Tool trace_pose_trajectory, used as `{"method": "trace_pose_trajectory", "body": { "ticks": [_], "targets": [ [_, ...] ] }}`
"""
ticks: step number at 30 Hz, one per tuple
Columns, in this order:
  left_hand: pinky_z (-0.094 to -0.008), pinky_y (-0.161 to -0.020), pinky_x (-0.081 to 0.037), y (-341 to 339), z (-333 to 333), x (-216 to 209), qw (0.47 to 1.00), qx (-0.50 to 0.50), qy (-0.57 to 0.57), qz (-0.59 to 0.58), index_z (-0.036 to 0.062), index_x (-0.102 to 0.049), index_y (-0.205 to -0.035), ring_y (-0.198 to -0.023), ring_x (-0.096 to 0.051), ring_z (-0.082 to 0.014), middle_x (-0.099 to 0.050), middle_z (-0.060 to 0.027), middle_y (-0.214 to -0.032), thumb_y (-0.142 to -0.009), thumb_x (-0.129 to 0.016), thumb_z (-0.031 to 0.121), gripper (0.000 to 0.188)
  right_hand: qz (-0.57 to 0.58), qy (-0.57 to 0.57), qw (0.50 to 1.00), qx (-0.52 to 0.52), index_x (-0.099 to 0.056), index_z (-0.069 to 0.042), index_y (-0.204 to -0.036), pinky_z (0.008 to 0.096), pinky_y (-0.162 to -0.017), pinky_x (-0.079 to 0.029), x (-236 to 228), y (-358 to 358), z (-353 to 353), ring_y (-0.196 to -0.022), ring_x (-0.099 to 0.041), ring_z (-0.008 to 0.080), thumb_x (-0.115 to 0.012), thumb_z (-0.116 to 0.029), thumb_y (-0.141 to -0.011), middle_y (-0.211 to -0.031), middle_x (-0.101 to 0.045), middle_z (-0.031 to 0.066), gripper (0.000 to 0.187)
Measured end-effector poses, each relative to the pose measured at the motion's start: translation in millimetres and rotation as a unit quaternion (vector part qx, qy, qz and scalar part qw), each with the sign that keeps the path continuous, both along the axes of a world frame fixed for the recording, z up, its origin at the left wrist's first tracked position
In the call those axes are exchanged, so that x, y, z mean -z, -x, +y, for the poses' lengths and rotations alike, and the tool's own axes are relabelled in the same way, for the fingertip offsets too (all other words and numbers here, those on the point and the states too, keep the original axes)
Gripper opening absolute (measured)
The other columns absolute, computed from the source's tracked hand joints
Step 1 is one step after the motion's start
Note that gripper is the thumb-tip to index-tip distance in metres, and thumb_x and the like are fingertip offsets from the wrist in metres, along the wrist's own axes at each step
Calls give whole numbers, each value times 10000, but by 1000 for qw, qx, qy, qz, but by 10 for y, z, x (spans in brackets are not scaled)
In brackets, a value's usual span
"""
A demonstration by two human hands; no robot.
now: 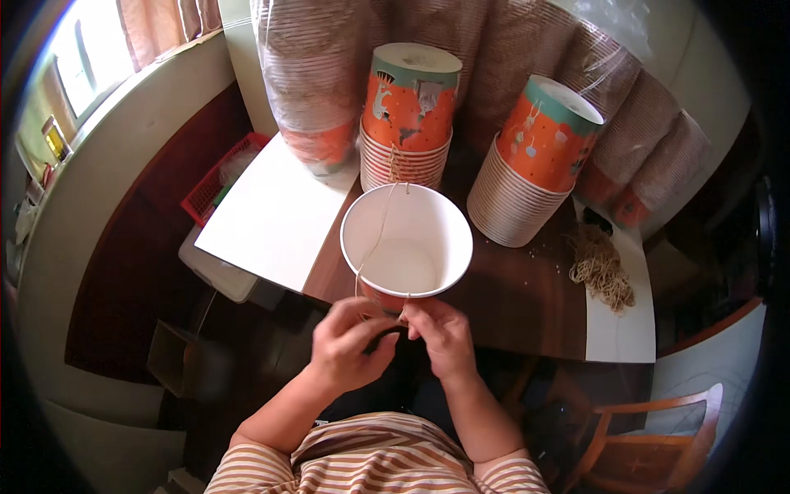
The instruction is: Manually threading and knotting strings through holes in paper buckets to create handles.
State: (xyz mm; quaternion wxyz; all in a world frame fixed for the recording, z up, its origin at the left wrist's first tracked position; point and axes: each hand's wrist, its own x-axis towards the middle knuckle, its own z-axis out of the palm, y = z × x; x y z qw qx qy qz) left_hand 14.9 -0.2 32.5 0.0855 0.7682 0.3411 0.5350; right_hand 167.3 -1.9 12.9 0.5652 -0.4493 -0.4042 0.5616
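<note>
A white-lined paper bucket (448, 235) stands upright at the table's near edge, its mouth facing up and a little orange showing on its outside. A thin tan string (378, 240) passes from a hole in the far rim across the mouth and down over the near rim. Just in front of that rim, my left hand (350, 342) is closed in a pinch on the string. Close beside it, my right hand (439, 332) pinches the string where it comes from the near side of the bucket. My fingers partly hide the string's end.
Upside-down stacks of orange and green paper buckets (409, 115) (550, 132) stand behind. Plastic-wrapped stacks (317, 74) line the back. A bundle of tan strings (601, 267) lies at the right. A red basket (206, 193) is left of the table, a wooden chair (646, 440) at lower right.
</note>
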Motion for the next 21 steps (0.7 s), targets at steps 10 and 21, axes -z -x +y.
{"method": "trace_pose_trajectory", "body": {
  "ticks": [10, 21],
  "targets": [
    [-374, -802, -478, 410, 876, -593, 955, -83, 282, 27, 2, -567, -1093, -866, -632, -326, -622, -212, -1006, -748, -725, 264, 461, -196, -39, 977, 73, -657, -41, -896, 233, -622, -420, -26, -834, 470, -687, -534, 91, -563, -206, -898, -788, -638, 14, 190],
    [-346, -606, -501, 239, 807, -611, 998, 26, 18, 46, 26, -558, -1127, -639, -606, -279, -623, -177, -830, -747, -547, -54, 388, 119, 42, 972, -196, -538, -13, -1139, 386, -852, -500, -20, -1293, 705, -952, -608, 220, -595, -262, -894, -1064, -620, 97, 354]
  ]
}}
